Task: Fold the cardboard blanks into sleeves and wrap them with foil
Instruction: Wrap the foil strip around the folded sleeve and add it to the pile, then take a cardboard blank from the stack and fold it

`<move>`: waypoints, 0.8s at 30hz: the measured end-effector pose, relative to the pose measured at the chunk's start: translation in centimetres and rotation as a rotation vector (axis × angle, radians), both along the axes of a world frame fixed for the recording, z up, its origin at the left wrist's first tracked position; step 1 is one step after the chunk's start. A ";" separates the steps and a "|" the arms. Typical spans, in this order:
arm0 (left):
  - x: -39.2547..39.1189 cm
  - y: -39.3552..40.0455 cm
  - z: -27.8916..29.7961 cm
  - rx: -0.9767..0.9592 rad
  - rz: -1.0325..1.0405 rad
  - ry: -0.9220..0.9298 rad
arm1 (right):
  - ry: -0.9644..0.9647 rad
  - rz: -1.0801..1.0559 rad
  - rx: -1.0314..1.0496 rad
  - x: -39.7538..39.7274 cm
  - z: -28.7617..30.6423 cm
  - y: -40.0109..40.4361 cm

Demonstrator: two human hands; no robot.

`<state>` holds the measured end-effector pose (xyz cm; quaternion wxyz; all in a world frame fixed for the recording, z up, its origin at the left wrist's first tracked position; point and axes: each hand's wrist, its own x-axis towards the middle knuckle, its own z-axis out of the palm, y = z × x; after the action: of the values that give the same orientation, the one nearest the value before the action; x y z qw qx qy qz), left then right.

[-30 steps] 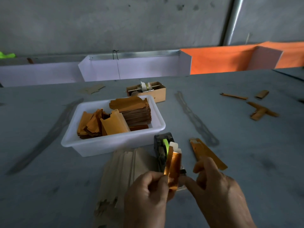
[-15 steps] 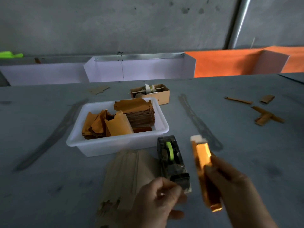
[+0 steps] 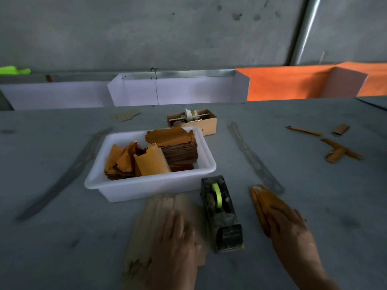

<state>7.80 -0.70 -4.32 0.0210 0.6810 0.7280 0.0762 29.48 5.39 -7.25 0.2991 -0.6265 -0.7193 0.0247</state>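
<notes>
A stack of pale cardboard blanks [image 3: 159,214] lies on the table in front of the white tub. My left hand [image 3: 176,241] rests flat on the stack with straight fingers. To the right of the tape dispenser [image 3: 219,210] lie foil-wrapped orange sleeves [image 3: 261,197]. My right hand [image 3: 287,225] lies flat on top of their near end, fingers straight. Both hands are blurred.
A white plastic tub [image 3: 150,187] holds orange foil sheets and a brown stack. A small cardboard box [image 3: 192,120] stands behind it. Loose orange pieces [image 3: 339,151] lie far right. White and orange bins line the table's back edge.
My right hand carried the wrapped sleeve away from my left hand and laid it on the sleeves to the right of the dispenser. My left hand dropped onto the cardboard blanks.
</notes>
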 end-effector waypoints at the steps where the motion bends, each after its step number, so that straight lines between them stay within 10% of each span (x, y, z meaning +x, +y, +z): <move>1: -0.1 -0.2 -0.3 -0.004 0.033 0.011 | 0.032 -0.028 0.010 -0.2 0.2 -0.2; 9: -3.4 -1.1 0.2 0.032 0.310 -0.041 | 0.130 0.057 0.019 -1.8 1.4 -2.6; 24: -6.3 -0.7 2.8 0.106 0.476 -0.754 | 0.294 0.011 0.069 -1.8 3.6 -3.8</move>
<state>1.52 -1.42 -1.55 0.2320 0.4194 0.8010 0.3587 27.68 1.56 -3.70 0.4226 -0.6014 -0.6716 0.0933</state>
